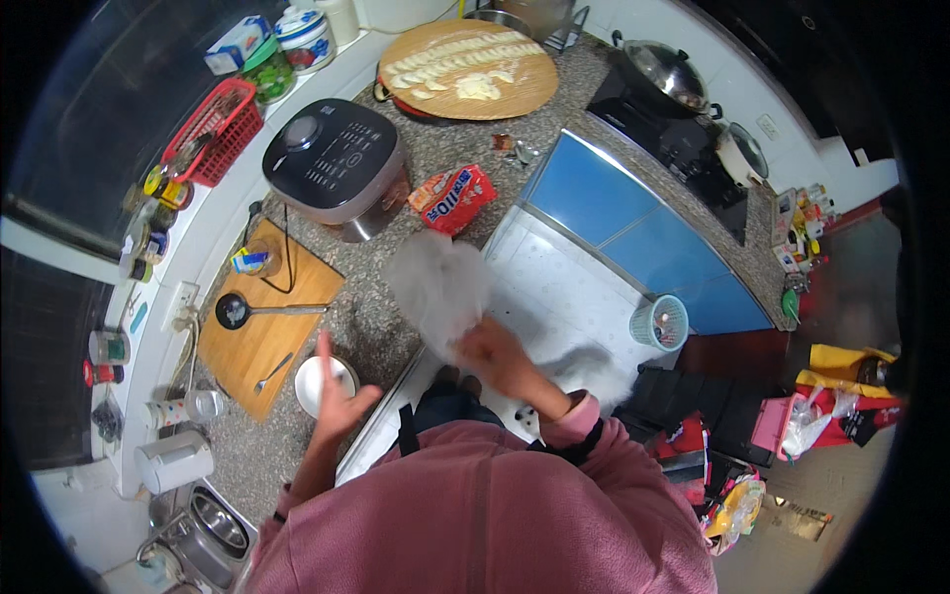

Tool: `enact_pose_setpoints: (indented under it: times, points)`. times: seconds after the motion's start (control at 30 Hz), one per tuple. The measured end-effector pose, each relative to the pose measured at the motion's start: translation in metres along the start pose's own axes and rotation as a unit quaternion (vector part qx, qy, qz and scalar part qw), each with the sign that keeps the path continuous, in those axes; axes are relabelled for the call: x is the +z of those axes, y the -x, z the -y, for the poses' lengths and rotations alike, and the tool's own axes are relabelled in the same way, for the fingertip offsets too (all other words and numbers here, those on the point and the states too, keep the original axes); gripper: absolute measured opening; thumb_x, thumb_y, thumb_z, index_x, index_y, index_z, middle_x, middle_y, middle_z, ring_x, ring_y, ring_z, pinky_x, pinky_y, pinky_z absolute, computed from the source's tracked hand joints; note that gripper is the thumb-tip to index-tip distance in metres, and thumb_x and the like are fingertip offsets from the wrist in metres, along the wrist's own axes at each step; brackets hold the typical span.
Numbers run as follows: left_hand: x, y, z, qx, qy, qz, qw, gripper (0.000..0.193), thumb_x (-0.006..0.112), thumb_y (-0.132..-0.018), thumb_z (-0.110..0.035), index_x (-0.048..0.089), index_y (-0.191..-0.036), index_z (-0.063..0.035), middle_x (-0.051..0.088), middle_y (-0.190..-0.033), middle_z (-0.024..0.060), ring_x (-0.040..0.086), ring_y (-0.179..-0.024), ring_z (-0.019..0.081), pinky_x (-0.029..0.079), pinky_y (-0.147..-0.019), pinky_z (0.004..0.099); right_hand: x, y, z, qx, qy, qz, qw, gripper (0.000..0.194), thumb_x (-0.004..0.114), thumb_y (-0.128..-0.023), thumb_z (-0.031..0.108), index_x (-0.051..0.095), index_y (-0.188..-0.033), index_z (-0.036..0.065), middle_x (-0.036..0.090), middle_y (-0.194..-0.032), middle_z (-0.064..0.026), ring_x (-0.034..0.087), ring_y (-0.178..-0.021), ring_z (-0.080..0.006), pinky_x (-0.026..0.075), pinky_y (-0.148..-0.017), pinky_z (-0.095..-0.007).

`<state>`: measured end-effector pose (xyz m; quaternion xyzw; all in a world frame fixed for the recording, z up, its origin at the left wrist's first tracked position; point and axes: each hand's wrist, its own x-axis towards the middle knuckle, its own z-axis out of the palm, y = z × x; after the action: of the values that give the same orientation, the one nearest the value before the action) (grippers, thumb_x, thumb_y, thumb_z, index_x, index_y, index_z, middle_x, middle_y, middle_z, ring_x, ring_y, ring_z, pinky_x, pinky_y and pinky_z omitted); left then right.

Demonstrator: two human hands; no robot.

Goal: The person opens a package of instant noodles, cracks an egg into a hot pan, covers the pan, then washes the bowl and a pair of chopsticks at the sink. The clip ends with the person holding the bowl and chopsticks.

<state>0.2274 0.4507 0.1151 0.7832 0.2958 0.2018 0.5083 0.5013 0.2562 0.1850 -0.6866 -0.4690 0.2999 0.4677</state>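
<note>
A translucent whitish plastic bag [438, 286], blurred, hangs over the counter's front edge. My right hand [496, 358] is shut on its lower end. My left hand [340, 405] is empty with thumb and fingers apart, in front of or over a small white bowl [307, 387] and hiding part of it. Whether it touches the bowl I cannot tell. Beyond the bag lies a red printed food packet [462, 204]. Left of the bowl, a wooden cutting board [245, 356] holds a black ladle [236, 310], a fork [273, 373] and a jar [263, 260].
A dark multicooker [330, 160] stands behind the board. Farther back, a round wooden board [512, 93] carries rows of dumplings. A lidded wok [664, 74] sits on the stove at right. On the floor are a white furry animal [594, 375] and a pale green basket [659, 324].
</note>
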Motion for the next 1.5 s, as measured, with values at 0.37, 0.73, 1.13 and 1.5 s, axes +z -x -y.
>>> enact_pose_setpoints:
  times: [0.37,0.73,1.13,1.5]
  points:
    - [0.161,-0.090,-0.056,-0.036,0.225,0.397,0.889,0.041,0.062,-0.093,-0.017,0.056,-0.132,-0.0048,0.063,-0.124,0.0077,0.061,-0.113,0.0254,0.048,-0.098,0.0395,-0.037,0.082,0.020,0.160,-0.045,-0.177,0.970,0.056,0.069,-0.080,0.008,0.059,-0.135,0.007,0.069,-0.109,-0.0188,0.066,-0.096,-0.0274,0.052,-0.082,-0.0423]
    - [0.229,-0.082,-0.120,-0.114,0.356,0.537,0.756,0.077,0.072,-0.088,-0.032,0.032,-0.148,-0.0039,0.043,-0.145,0.0162,0.048,-0.131,0.0295,0.044,-0.106,0.0467,-0.051,0.134,-0.018,0.255,-0.015,-0.390,0.885,0.049,0.061,-0.076,-0.005,0.061,-0.124,0.003,0.072,-0.097,-0.0201,0.071,-0.089,-0.0301,0.055,-0.079,-0.0423]
    - [0.359,-0.107,-0.170,0.308,-0.052,0.416,0.854,0.038,0.072,-0.087,-0.014,0.058,-0.120,-0.0015,0.063,-0.116,0.0177,0.063,-0.103,0.0278,0.052,-0.080,0.0403,-0.156,0.246,-0.073,0.151,-0.122,-0.371,0.908,0.037,0.072,-0.089,0.018,0.064,-0.122,0.004,0.065,-0.120,-0.0078,0.060,-0.106,-0.0215,0.050,-0.089,-0.0344]
    - [0.544,-0.048,-0.255,-0.082,0.130,0.686,0.711,0.098,0.070,-0.093,-0.021,-0.003,-0.159,-0.0232,0.049,-0.145,0.0168,0.046,-0.135,0.0318,0.037,-0.113,0.0470,-0.277,0.351,-0.122,0.257,0.229,-0.273,0.898,0.025,0.073,-0.080,0.020,0.062,-0.099,0.007,0.063,-0.099,-0.0139,0.064,-0.092,-0.0386,0.052,-0.077,-0.0459]
